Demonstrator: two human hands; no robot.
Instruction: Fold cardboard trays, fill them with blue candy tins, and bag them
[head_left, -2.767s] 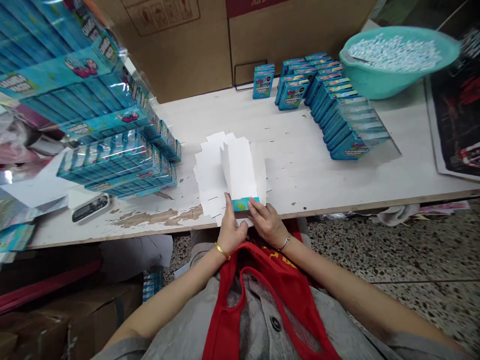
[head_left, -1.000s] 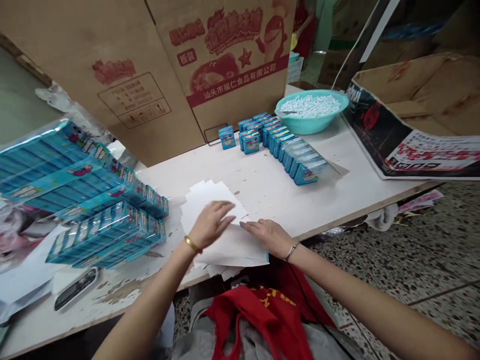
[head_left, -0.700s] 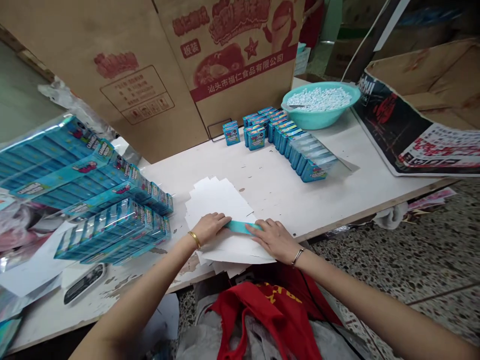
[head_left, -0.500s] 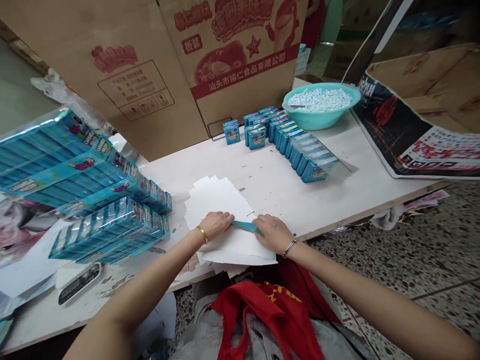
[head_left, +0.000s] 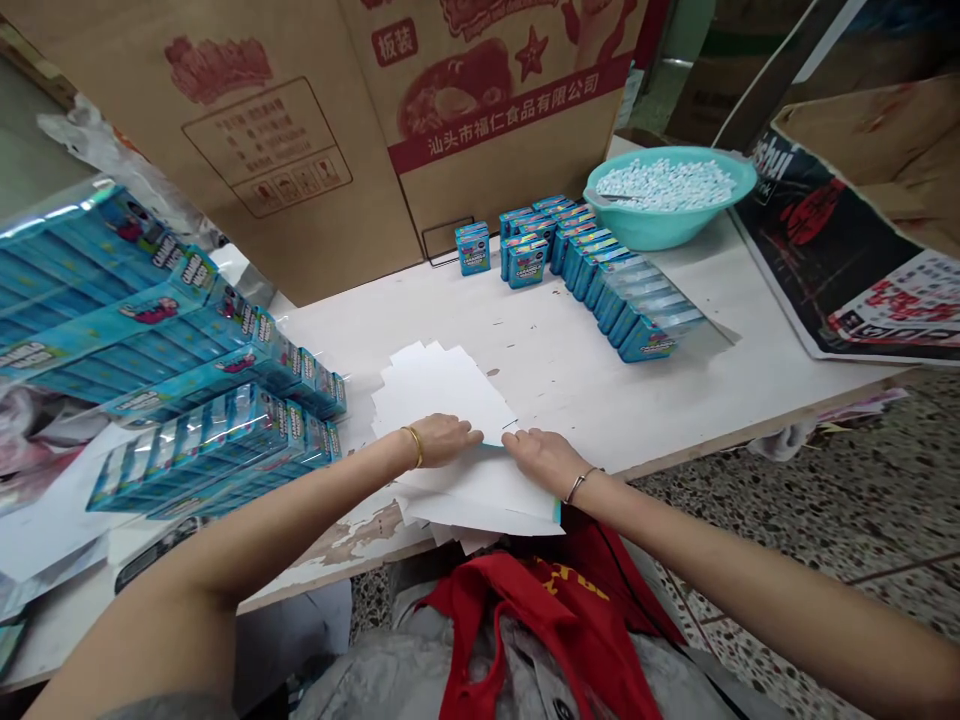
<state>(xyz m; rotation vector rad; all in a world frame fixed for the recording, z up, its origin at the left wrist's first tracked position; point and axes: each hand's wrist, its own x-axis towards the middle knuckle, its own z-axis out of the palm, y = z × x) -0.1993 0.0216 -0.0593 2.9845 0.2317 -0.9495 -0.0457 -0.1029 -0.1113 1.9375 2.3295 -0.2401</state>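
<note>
White card sheets lie in a loosely fanned pile (head_left: 431, 385) at the table's front edge. On top is a card sheet (head_left: 480, 490) with its white side up and a thin blue edge showing between my hands. My left hand (head_left: 446, 440) pinches that edge, its fingers bent. A short gap to the right, my right hand (head_left: 546, 462) grips the same edge with curled fingers. Part of the sheet is hidden under both hands, and a bit of blue shows at its near right corner.
Wrapped packs of blue candy boxes (head_left: 217, 440) are stacked at left. Small blue boxes (head_left: 592, 270) stand in rows towards the back right, before a turquoise basin (head_left: 660, 230) of small pale candies. A large carton (head_left: 300, 190) walls off the back. A black-printed carton (head_left: 840, 240) sits at right.
The blue strip between my hands has turned down to a thin line. My hands have moved closer together along the sheet's edge. The view has shifted slightly.
</note>
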